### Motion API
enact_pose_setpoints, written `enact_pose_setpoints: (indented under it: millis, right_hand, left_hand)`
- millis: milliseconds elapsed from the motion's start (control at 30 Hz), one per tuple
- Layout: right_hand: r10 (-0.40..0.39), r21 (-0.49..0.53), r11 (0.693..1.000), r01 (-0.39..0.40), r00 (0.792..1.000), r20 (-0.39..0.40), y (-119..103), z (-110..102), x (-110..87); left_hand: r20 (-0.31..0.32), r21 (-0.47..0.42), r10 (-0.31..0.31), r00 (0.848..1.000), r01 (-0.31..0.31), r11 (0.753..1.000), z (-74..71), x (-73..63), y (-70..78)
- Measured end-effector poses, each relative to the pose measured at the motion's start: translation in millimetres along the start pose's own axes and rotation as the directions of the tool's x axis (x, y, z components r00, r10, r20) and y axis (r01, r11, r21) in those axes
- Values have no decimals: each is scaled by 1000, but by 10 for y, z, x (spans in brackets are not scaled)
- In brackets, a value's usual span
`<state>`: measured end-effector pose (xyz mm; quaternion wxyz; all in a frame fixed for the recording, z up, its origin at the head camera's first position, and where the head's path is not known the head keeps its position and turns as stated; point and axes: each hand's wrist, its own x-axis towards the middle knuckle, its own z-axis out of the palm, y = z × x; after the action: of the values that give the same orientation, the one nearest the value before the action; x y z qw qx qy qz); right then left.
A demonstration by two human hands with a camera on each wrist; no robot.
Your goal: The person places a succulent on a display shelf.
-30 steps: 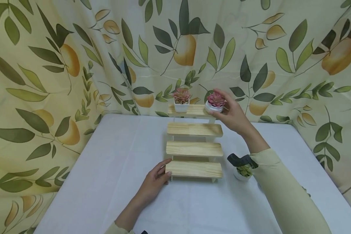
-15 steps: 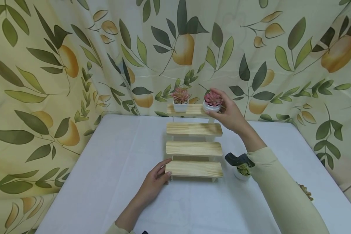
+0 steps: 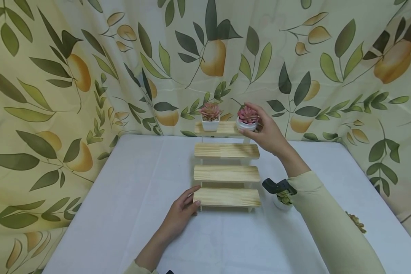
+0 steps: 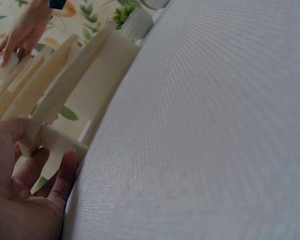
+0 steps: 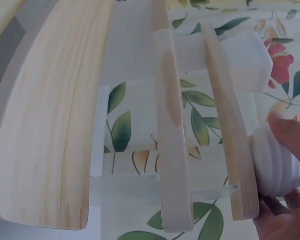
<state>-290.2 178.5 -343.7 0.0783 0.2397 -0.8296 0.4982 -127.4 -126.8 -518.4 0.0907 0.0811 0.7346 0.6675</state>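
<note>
A four-step wooden plant stand (image 3: 227, 173) rises from the table. My left hand (image 3: 179, 213) grips the left end of its lowest board (image 3: 227, 198); in the left wrist view the thumb lies over the board and the fingers reach beneath. At the right end of the top board, my right hand (image 3: 270, 131) holds a pink artificial succulent in a round white pot (image 3: 246, 125). The right wrist view shows that ribbed pot (image 5: 274, 160) with its base against the top board (image 5: 234, 135). To its left stands a reddish succulent in a square white pot (image 3: 210, 125).
Right of the stand, a green succulent (image 3: 284, 197) in a white pot is partly hidden by the right wrist strap (image 3: 279, 186). A brownish succulent (image 3: 356, 222) shows beyond the right sleeve. White cloth (image 3: 123, 190) covers the table; a leaf-patterned curtain (image 3: 178, 38) hangs behind.
My right hand has brought the round pot slightly left, and the pot has gone from tilted to more upright at the top board. The left hand keeps its place on the lowest board.
</note>
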Motion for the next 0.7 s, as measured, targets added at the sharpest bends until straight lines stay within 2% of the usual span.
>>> enact_pose_setpoints:
  millis: [433,700]
  right_hand:
    - [1,16,1000,-1,1000,-32,-9,35,-64]
    - [-28,-36,999,25,997,-74,23,34,-122]
  left_hand:
    - [16,-3,-5,1000,5,1000,-5,-1,-26]
    - [6,3,3,1000,-3,1000,-18,-12,-18]
